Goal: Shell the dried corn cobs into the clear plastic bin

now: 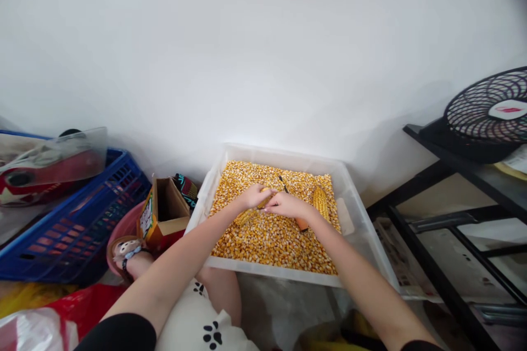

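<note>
Together, both hands (272,201) grip one corncob (265,198); two more cobs (320,201) lie loose.

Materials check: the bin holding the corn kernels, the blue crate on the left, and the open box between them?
Bin: looks like translucent, matte plastic; the kernels show faintly through its front wall. Blue crate: likely rigid moulded plastic, with a slotted lattice side and slight sheen. Open box: seems cardboard, raw brown inside, with printed glossy outer faces.
</note>
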`<state>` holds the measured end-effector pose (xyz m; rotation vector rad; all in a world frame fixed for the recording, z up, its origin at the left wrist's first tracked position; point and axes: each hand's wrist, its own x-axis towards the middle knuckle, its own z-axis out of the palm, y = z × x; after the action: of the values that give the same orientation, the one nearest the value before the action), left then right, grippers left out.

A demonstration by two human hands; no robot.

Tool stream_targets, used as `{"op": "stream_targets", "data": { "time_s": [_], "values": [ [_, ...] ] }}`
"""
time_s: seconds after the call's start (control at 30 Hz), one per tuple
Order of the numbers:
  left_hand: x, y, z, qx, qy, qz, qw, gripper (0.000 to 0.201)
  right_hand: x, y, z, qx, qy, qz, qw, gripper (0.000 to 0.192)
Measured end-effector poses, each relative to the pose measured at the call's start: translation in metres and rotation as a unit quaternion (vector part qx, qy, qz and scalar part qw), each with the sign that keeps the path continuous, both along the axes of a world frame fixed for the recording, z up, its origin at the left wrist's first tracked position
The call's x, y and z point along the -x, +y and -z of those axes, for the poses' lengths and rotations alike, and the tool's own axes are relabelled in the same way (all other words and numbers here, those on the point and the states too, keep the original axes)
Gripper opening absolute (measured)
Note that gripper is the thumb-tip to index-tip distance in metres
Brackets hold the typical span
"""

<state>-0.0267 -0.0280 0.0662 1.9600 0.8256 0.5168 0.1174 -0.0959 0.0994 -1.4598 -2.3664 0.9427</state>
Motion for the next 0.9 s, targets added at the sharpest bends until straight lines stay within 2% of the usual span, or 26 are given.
{"op": "stream_targets", "data": {
  "time_s": [0.1,0.17,0.43,0.57,0.73,0.83,0.9],
  "values": [
    [0.003,0.005,0.004,0.011,-0.027,-0.067,0.997,0.041,0.000,-0.001,-0.001,-0.019,-0.018,0.031,0.999,0.036],
    [0.004,0.007,0.005,0.013,-0.034,-0.090,0.995,0.043,0.004,-0.002,-0.001,-0.041,-0.036,0.047,0.997,0.037],
    [0.001,0.004,0.006,-0.016,-0.014,-0.111,0.994,0.045,0.026,-0.009,-0.001,-0.109,-0.158,0.082,0.978,0.031],
    [-0.002,-0.001,0.005,-0.040,0.018,-0.083,0.996,0.045,0.019,-0.005,-0.001,-0.075,-0.104,0.032,0.991,0.028],
    [-0.005,-0.005,0.004,-0.074,0.055,-0.028,0.995,0.043,0.007,0.002,0.010,-0.030,-0.044,-0.003,0.999,0.021],
    [-0.002,-0.002,0.004,-0.054,0.039,-0.043,0.997,0.044,0.004,0.001,0.010,-0.009,-0.040,0.006,0.999,0.027],
    [0.002,0.001,0.003,-0.020,0.011,-0.071,0.997,0.045,0.002,0.000,0.006,-0.024,-0.020,0.026,0.999,0.032]
  ]
}}
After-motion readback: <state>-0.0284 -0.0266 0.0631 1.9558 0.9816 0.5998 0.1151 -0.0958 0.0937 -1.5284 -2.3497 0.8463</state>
